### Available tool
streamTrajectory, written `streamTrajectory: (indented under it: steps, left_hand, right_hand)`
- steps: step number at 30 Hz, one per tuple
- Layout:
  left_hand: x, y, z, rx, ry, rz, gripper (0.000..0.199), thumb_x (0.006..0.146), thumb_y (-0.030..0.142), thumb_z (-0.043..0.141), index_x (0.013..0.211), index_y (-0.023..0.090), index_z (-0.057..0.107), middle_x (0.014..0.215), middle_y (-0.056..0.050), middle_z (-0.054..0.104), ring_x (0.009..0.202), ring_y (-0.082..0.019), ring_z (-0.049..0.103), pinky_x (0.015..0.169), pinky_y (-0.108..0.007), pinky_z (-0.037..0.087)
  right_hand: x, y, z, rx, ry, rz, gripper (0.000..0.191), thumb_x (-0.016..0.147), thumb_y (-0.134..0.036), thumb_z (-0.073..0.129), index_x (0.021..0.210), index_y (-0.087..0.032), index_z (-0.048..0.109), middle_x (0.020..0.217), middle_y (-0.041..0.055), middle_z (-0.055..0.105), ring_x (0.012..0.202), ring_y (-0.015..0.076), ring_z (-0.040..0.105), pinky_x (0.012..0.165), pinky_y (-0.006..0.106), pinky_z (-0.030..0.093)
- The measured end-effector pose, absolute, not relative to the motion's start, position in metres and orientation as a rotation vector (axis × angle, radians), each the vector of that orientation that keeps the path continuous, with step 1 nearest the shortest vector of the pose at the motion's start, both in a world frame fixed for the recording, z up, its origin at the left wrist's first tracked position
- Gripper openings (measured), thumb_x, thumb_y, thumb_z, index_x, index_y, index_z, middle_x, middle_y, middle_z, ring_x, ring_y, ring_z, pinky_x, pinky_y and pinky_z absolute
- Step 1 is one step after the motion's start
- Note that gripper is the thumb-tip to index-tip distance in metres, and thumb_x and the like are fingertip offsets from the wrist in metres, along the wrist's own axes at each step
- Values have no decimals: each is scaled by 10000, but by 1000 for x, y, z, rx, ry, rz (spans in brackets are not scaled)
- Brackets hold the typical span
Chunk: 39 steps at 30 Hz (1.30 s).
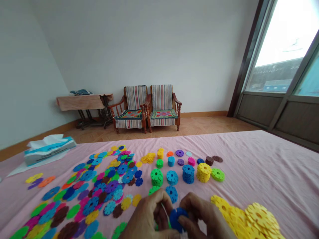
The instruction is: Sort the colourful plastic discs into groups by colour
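Both hands are down at the near edge of the pink cloth [261,159], bunched together over a dark blue disc [177,219]. The left hand [149,217] curls narrow around its left side, fingers folded in, with a sliver of something green showing under them; I cannot tell what that green piece is. The right hand [206,217] pinches the disc from the right, thumb on its face. So the disc sits between the two hands, just above the cloth, right at the near edge.

Here is the risk, as I judge it: the grip is all fingertips, and a notched disc like that can pop sideways if the squeeze goes uneven. Just beyond the knuckles lies a loose light blue disc [171,193], and near that stand the green stack [157,177], the blue stack [188,174] and the yellow stack [204,172], all unbraced. A jerk forward could knock them over. On the right, the yellow heap [249,215] lies just beside the right wrist; a sweep of the forearm would scatter it toward the near edge. The mixed spread [99,186] on the left is well apart.
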<state>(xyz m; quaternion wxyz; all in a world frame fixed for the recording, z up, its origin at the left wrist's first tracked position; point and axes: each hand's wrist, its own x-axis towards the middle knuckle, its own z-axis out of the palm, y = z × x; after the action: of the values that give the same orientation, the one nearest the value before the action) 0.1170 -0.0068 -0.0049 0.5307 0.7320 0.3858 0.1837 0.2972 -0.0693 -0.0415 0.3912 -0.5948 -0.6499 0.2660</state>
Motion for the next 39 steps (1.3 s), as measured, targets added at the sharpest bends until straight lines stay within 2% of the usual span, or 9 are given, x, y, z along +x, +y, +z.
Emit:
streamTrajectory:
  steps: [3, 5, 11, 17, 25, 30, 34, 36, 39]
  left_hand:
    - [98, 9, 5, 1788, 978, 600, 282, 677, 334, 714, 856, 193, 548, 748, 25, 572, 621, -119, 549, 579, -227, 428]
    - [79, 30, 8, 1782, 1028, 715, 255, 750, 419, 643, 816, 188, 556, 687, 24, 563, 618, -129, 555, 563, -227, 435]
    - [28, 91, -6, 1756, 1155, 913, 277, 789, 457, 606, 777, 183, 568, 633, 27, 596, 560, -125, 562, 540, -224, 436]
    - [18, 105, -13, 1743, 1246, 951, 328, 737, 506, 620, 743, 182, 574, 597, 26, 608, 531, -136, 572, 505, -226, 438]
    - [-17, 135, -19, 1692, 1492, 1113, 376, 587, 506, 683, 741, 176, 591, 590, 18, 618, 521, -154, 587, 467, -230, 437]
    - [-38, 149, -30, 1673, 1551, 1168, 381, 544, 506, 698, 707, 177, 594, 556, 5, 638, 496, -169, 599, 475, -253, 460]
    - [-41, 151, -34, 1678, 1553, 1160, 342, 567, 482, 679, 697, 177, 593, 527, 8, 627, 478, -162, 594, 457, -245, 458]
    - [-42, 152, -36, 1693, 1555, 1163, 334, 562, 477, 674, 685, 179, 586, 502, 15, 612, 465, -163, 590, 446, -242, 451]
    - [-47, 156, -41, 1730, 1584, 1177, 325, 553, 479, 661, 664, 185, 576, 495, 14, 610, 463, -174, 596, 450, -255, 454]
  right_hand:
    - [316, -61, -33, -1562, -1597, 663, 181, 867, -344, 482, 881, -208, 601, 663, -27, 539, 588, 124, 486, 534, 227, 393]
    - [327, -55, -32, -1602, -1587, 677, 199, 867, -327, 466, 905, -201, 614, 671, -25, 536, 585, 126, 484, 524, 231, 390]
    - [334, -49, -49, -1722, -1719, 778, 206, 811, -226, 485, 920, -189, 655, 680, -5, 613, 610, 151, 564, 560, 257, 413]
    - [340, -48, -63, -1810, -1778, 480, 266, 860, -265, 422, 977, -172, 642, 733, 28, 639, 624, 169, 570, 597, 288, 419]
    - [340, -51, -50, -1858, -1900, 451, 237, 875, -251, 387, 678, -211, 513, 632, 1, 601, 599, 154, 564, 549, 256, 379]
    - [340, -55, -55, -1806, -1904, 456, 196, 867, -325, 447, 897, -195, 591, 774, 33, 658, 639, 162, 613, 607, 278, 463]
    - [331, -66, -62, -1728, -1889, 240, 408, 752, -353, 609, 1134, -212, 583, 1088, 99, 658, 928, 239, 648, 778, 316, 512]
    - [326, -68, -66, -1696, -1938, 126, 446, 701, -294, 642, 1140, -227, 597, 1126, 95, 654, 1014, 268, 626, 822, 319, 510]
    - [322, -65, -69, -1634, -2048, 66, 376, 691, -240, 628, 1067, -248, 634, 1065, 70, 679, 962, 255, 646, 787, 297, 529]
